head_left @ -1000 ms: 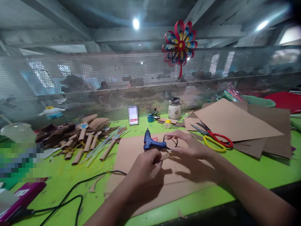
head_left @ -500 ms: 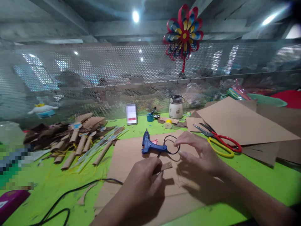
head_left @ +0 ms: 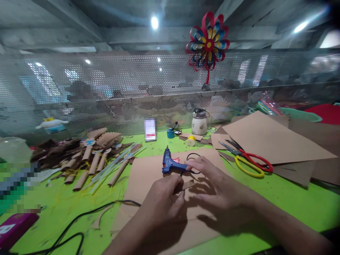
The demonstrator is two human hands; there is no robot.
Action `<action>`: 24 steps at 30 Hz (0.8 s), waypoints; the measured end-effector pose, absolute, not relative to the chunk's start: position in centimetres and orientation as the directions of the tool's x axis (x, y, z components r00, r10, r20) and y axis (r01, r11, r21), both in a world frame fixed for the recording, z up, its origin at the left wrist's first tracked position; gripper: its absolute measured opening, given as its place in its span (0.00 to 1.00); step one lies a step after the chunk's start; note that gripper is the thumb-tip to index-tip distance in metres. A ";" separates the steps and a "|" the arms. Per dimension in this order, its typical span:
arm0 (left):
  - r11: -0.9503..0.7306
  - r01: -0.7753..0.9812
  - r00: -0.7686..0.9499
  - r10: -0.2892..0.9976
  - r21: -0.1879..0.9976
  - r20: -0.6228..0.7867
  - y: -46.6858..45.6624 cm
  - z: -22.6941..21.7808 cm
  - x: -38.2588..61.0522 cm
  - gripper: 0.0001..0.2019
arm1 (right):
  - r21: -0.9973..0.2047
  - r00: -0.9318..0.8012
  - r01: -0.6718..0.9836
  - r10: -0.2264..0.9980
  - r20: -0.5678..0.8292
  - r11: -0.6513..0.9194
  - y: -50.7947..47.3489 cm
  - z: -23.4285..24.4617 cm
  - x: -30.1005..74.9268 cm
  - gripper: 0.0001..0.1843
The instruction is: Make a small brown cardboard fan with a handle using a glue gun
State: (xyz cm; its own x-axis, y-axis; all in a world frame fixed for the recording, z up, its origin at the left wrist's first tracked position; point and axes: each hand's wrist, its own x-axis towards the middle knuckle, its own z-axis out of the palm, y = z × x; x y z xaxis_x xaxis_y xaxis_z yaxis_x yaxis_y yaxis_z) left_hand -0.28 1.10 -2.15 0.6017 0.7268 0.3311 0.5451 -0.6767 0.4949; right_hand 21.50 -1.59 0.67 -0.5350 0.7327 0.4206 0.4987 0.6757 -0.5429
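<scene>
My left hand (head_left: 164,199) pinches a small brown cardboard strip (head_left: 187,185) over a cardboard sheet (head_left: 148,173) on the green table. My right hand (head_left: 212,182) hovers just right of the strip with its fingers stretched out toward the left, holding nothing. A blue glue gun (head_left: 172,164) lies on the sheet just beyond both hands, its black cord (head_left: 195,156) looping beside my right fingertips.
Red and yellow scissors (head_left: 247,161) lie on brown cardboard sheets (head_left: 268,136) at the right. A pile of cardboard rolls and sticks (head_left: 92,157) sits at left. A black cable (head_left: 79,219) runs across the near left. A small jar (head_left: 199,122) and a perforated screen stand behind.
My right hand has moved left and lower, closer to the strip and the glue gun. My left hand stays closed on the strip.
</scene>
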 end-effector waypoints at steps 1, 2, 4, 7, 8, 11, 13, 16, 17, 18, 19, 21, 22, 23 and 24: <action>-0.679 0.543 0.603 0.725 0.494 0.333 1.1 -2.1 -0.3 0.04 | -0.529 -0.546 0.503 0.725 0.420 0.684 -1.7 0.7 21.4 0.41; -0.680 0.541 0.603 0.724 0.495 0.335 1.1 -2.1 -0.3 0.04 | -0.511 -0.554 0.507 0.717 0.424 0.694 -1.8 0.8 21.3 0.40; -0.677 0.540 0.600 0.726 0.500 0.335 1.1 -2.0 -0.2 0.04 | -0.478 -0.553 0.523 0.707 0.441 0.706 -2.0 0.7 21.1 0.39; -0.658 0.551 0.593 0.742 0.513 0.314 0.9 -1.8 -0.1 0.05 | -0.470 -0.539 0.519 0.700 0.468 0.714 -2.2 0.5 20.9 0.38; -0.653 0.553 0.596 0.744 0.518 0.302 0.9 -1.7 -0.1 0.05 | -0.482 -0.538 0.509 0.700 0.469 0.714 -2.3 0.5 20.8 0.38; -0.652 0.547 0.617 0.738 0.526 0.274 1.0 -1.7 -0.1 0.04 | -0.525 -0.540 0.470 0.702 0.465 0.709 -2.2 0.3 20.9 0.40; -0.652 0.544 0.617 0.737 0.527 0.275 1.1 -1.7 -0.2 0.03 | -0.537 -0.519 0.458 0.704 0.485 0.708 -2.0 0.4 21.2 0.41; -0.640 0.558 0.598 0.752 0.528 0.278 1.3 -1.6 -0.2 0.04 | -0.524 -0.424 0.465 0.699 0.576 0.714 -1.5 0.4 21.9 0.41; -0.638 0.564 0.596 0.754 0.525 0.276 1.3 -1.5 -0.2 0.03 | -0.514 -0.374 0.475 0.692 0.617 0.715 -1.2 0.4 22.2 0.41; -0.637 0.569 0.596 0.755 0.520 0.272 1.2 -1.5 -0.1 0.03 | -0.508 -0.315 0.486 0.685 0.657 0.711 -0.9 0.3 22.5 0.39; -0.638 0.574 0.598 0.755 0.514 0.269 1.2 -1.4 -0.1 0.03 | -0.510 -0.250 0.496 0.678 0.692 0.703 -0.5 0.2 22.9 0.38; -0.638 0.584 0.595 0.757 0.501 0.271 1.2 -1.4 0.0 0.03 | -0.540 -0.107 0.510 0.672 0.733 0.670 0.4 -0.2 23.5 0.33; -0.639 0.588 0.591 0.758 0.496 0.275 1.2 -1.4 0.1 0.03 | -0.568 -0.035 0.508 0.675 0.737 0.647 0.8 -0.5 23.8 0.29; -0.641 0.591 0.589 0.758 0.490 0.280 1.1 -1.4 0.1 0.03 | -0.599 0.029 0.501 0.680 0.733 0.625 1.3 -0.8 24.1 0.26; -0.643 0.592 0.590 0.756 0.485 0.282 1.2 -1.4 0.2 0.04 | -0.631 0.084 0.488 0.687 0.722 0.603 1.7 -1.0 24.3 0.22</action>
State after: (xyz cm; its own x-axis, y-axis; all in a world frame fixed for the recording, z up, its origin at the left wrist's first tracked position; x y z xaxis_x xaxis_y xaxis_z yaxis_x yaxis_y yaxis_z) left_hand 0.15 1.16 -1.41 0.5901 0.7563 0.2824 0.5921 -0.6433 0.4854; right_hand 24.27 1.68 -0.98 0.0839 0.6872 0.7216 0.4885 0.6028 -0.6309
